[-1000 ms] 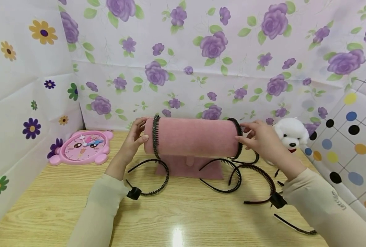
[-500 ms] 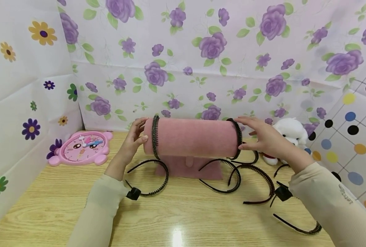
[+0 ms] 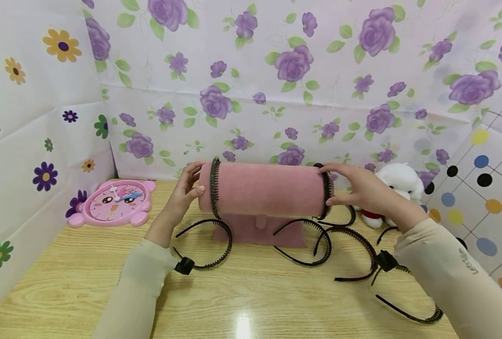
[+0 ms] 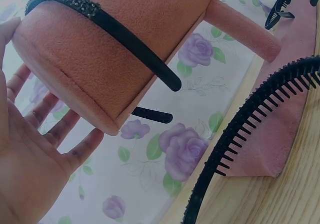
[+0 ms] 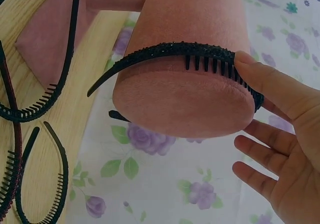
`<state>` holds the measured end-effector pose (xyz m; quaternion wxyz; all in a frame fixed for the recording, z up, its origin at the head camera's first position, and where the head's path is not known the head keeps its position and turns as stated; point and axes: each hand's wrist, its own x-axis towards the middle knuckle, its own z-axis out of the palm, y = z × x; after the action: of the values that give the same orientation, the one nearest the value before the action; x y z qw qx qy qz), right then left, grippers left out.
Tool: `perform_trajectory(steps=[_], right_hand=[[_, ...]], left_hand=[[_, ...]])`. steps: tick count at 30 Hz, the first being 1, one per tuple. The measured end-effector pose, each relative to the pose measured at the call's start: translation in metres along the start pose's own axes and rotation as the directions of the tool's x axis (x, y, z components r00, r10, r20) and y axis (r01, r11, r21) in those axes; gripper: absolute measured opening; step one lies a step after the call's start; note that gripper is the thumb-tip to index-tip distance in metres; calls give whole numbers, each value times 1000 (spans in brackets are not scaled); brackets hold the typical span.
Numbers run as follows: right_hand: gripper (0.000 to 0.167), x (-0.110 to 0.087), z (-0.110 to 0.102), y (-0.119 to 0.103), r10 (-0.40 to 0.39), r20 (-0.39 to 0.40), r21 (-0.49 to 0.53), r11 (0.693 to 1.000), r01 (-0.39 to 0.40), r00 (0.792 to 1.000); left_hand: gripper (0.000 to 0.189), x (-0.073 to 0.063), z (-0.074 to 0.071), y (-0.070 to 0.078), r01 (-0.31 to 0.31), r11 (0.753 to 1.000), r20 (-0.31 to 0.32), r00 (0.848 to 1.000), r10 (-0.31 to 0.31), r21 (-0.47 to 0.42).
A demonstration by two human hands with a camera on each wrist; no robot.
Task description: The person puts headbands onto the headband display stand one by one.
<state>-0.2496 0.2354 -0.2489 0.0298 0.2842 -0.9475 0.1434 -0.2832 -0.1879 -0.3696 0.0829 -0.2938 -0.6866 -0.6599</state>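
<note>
A pink padded headband stand (image 3: 267,188), a horizontal roll on a flat base, stands at mid-table. My left hand (image 3: 176,197) holds its left end, thumb in front and fingers round the far side. Just inboard of that hand, a dark glittery toothed headband (image 4: 125,36) sits on the roll. At the right end, my right hand (image 3: 365,188) grips a black beaded comb headband (image 5: 175,51) between thumb and index finger, its other fingers spread off the roll. This headband straddles the roll near its end face, with its tips poking past the underside.
Several toothed headbands lie on the wooden table: one headband (image 3: 229,240) at left, another headband (image 3: 329,247) before the base, a reddish headband (image 3: 371,249) to its right. A pink clock (image 3: 115,202) stands back left, a white plush dog (image 3: 399,181) behind my right arm.
My right hand has shifted from the roll's right end, its fingers going up and over the headband's top while the thumb stays low in front. The left hand keeps its place.
</note>
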Motion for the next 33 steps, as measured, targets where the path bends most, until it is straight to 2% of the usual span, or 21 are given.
perform_trajectory(steps=[6, 14, 23, 33], right_hand=[[67, 3, 2, -3, -1, -14, -14, 1000, 1, 1000], [66, 11, 7, -12, -40, -40, -32, 999, 39, 998], [66, 21, 8, -20, -40, -30, -22, 999, 40, 999], [67, 31, 10, -27, -79, -18, -18, 997, 79, 997]], left_hand=[[58, 0, -1, 0, -3, 1000, 6, 1000, 3, -2], [58, -1, 0, 0, 10, 1000, 6, 1000, -10, 7], [59, 0, 0, 1, 7, 1000, 1, 1000, -7, 21], [58, -1, 1, 0, 2, 1000, -9, 1000, -2, 27]])
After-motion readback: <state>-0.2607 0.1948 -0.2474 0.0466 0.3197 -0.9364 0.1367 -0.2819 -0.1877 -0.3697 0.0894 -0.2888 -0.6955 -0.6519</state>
